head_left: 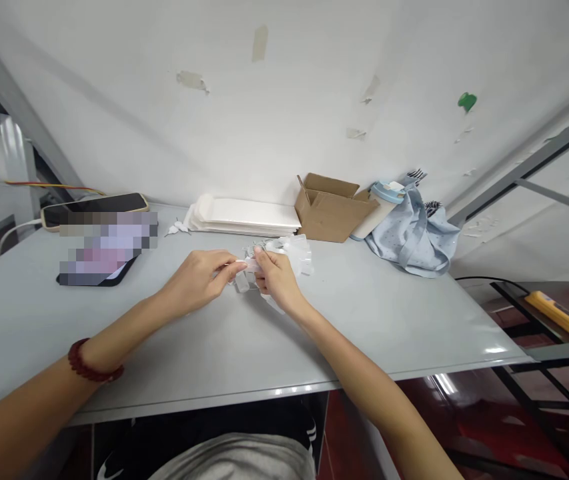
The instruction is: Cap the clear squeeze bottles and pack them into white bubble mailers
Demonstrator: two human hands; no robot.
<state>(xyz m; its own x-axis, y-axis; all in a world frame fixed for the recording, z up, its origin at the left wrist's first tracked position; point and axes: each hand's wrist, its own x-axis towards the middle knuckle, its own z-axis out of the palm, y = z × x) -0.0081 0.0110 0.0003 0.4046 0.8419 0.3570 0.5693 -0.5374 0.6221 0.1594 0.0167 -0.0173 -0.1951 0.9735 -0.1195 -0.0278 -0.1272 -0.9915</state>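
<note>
My left hand [207,277] is closed in a pinch on one end of a small whitish translucent plastic piece [251,265]. Close beside it, my right hand [278,275] has its fingers closed around the other end. The exact kind of piece is too small to make out. Under and behind the hands lies a loose pile of similar clear and white plastic pieces [300,252], partly hidden by my right hand. A few small white pieces with thin dark pins [178,227] sit apart at the back left.
Along the wall stand a stack of long white cards [254,215], an open cardboard box [331,208], a blue-lidded cup [378,208] and a light blue cloth bag [417,237]. Two phones, one lit [109,250] and one dark [97,208] with a cable, lie left on the grey table [274,353].
</note>
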